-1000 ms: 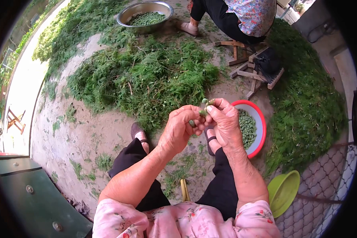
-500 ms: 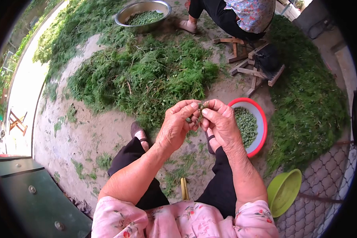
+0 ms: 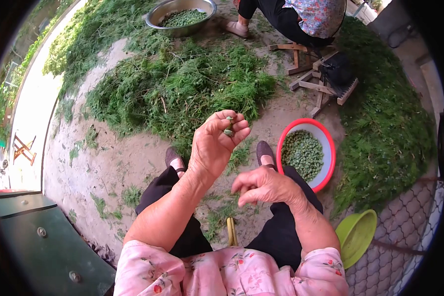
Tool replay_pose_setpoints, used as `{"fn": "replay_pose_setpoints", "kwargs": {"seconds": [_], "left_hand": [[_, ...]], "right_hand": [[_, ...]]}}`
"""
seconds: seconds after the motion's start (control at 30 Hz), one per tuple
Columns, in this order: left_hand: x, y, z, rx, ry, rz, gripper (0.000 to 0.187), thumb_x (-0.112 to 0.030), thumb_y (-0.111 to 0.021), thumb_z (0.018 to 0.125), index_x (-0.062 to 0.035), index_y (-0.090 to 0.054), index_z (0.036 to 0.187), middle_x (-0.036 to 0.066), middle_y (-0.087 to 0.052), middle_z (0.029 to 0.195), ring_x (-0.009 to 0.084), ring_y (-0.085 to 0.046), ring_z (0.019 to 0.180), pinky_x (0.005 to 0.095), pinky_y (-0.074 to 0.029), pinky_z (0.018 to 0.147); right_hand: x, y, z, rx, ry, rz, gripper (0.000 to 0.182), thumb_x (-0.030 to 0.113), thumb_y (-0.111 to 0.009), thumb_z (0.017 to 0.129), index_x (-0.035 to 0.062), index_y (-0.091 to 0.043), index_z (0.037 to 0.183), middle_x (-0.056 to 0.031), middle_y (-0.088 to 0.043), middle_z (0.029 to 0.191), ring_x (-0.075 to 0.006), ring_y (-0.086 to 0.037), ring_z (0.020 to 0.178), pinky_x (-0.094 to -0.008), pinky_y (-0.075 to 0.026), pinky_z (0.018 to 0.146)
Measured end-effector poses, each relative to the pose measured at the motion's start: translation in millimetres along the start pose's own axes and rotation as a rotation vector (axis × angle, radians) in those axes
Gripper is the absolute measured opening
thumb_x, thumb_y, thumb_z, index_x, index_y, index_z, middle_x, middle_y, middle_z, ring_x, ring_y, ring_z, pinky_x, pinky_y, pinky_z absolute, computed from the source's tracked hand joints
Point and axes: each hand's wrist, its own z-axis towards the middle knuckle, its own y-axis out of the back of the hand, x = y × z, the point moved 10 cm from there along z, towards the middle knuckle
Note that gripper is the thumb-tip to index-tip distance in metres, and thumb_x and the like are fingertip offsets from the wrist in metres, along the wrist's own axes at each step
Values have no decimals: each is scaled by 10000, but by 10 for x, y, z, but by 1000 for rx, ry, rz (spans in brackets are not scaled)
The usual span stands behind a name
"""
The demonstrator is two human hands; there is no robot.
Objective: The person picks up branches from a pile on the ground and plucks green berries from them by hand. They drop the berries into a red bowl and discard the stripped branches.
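My left hand [image 3: 216,140] is raised in front of the heap of green sprigs [image 3: 177,93], its fingers curled round small green cones [image 3: 228,132]. Lower and to the right, my right hand [image 3: 269,186] hangs over my knee with its thumb and fingers apart, and nothing shows between them. Just beyond that hand stands a red-rimmed basin [image 3: 332,160] holding many small green cones [image 3: 302,155].
A metal bowl of cones [image 3: 182,18] stands at the top, beside a seated person [image 3: 313,17]. Wooden folding stools [image 3: 316,88] lie at upper right. More greenery [image 3: 387,128] and a tilted green basin [image 3: 356,238] are on the right, a dark green panel [image 3: 49,241] at lower left.
My hands have parted. The right hand has moved down toward my knee and its fingers have opened; the left has risen slightly, keeping hold of the cones.
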Motion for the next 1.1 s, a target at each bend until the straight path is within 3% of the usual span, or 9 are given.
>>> {"fn": "replay_pose_setpoints", "kwargs": {"seconds": [0.07, 0.17, 0.27, 0.33, 0.4, 0.5, 0.73, 1.0, 1.1], "left_hand": [[-32, -6, 10, 16, -15, 7, 205, -130, -497, 843, 6, -525, 994, 136, -563, 991, 261, -563, 931, 386, -476, 871], [-53, -25, 4, -13, -29, -30, 276, -223, -495, 880, 11, -515, 1024, 136, -549, 1009, 257, -556, 938, 389, -474, 861], [-70, -104, -22, 18, -74, 97, 360, -337, -437, 927, 4, -518, 1012, 125, -547, 989, 232, -550, 909, 360, -457, 862], [4, -142, -40, 28, -103, 282, 398, -374, -410, 936, 5, -521, 991, 117, -551, 958, 215, -546, 899, 349, -450, 861], [186, -163, -74, 30, -75, 428, 461, -432, -412, 926, 7, -530, 1005, 105, -561, 941, 189, -546, 901, 319, -453, 832], [411, -365, -196, 147, -27, 807, 507, -475, -471, 891, -11, -560, 1075, 48, -585, 901, 111, -522, 839, 242, -432, 734], [617, -491, -122, 306, -11, 671, 531, -489, -466, 884, -3, -557, 1078, 68, -602, 994, 127, -520, 855, 254, -407, 703], [706, -615, -276, 427, 16, 846, 659, -553, -388, 883, 44, -463, 1150, 149, -609, 1056, 238, -546, 1013, 348, -400, 841], [512, -521, -142, 317, -35, 574, 513, -427, -430, 918, 43, -511, 1104, 160, -619, 980, 231, -589, 934, 367, -409, 917]], "right_hand": [[60, -303, 46, -14, 594, -362, 181, 121, -596, 805, 0, -592, 939, -60, -591, 656, -119, -581, 574, -277, -460, 544], [-149, -60, 109, -329, 319, -551, 194, 149, -574, 828, 9, -589, 960, -77, -581, 641, -149, -595, 594, -305, -467, 579], [-363, 501, -1, -743, 37, 461, 223, 233, -552, 876, 23, -603, 931, -48, -589, 665, -118, -594, 575, -241, -451, 446], [-535, 584, 48, -705, 137, 1006, 407, 422, -536, 875, 39, -544, 1013, -56, -575, 806, -124, -596, 585, -208, -429, 407], [-536, 640, 131, -635, 230, 1121, 485, 533, -476, 861, 65, -539, 972, -40, -560, 826, -151, -599, 625, -239, -425, 428], [-547, 653, 152, -621, 262, 1218, 486, 550, -425, 876, 79, -537, 908, -30, -550, 782, -146, -568, 582, -255, -409, 424], [-758, 773, 7, -726, 199, 1221, 529, 585, -354, 882, 84, -518, 849, -22, -502, 685, -129, -510, 543, -254, -400, 427], [-734, 772, -101, -633, 256, 1101, 513, 519, -370, 909, 41, -546, 853, -43, -492, 713, -127, -487, 592, -250, -424, 498], [-1015, 1043, -394, -916, 226, 1282, 426, 447, -468, 898, 33, -567, 899, -34, -529, 704, -126, -485, 555, -235, -394, 449]]}}
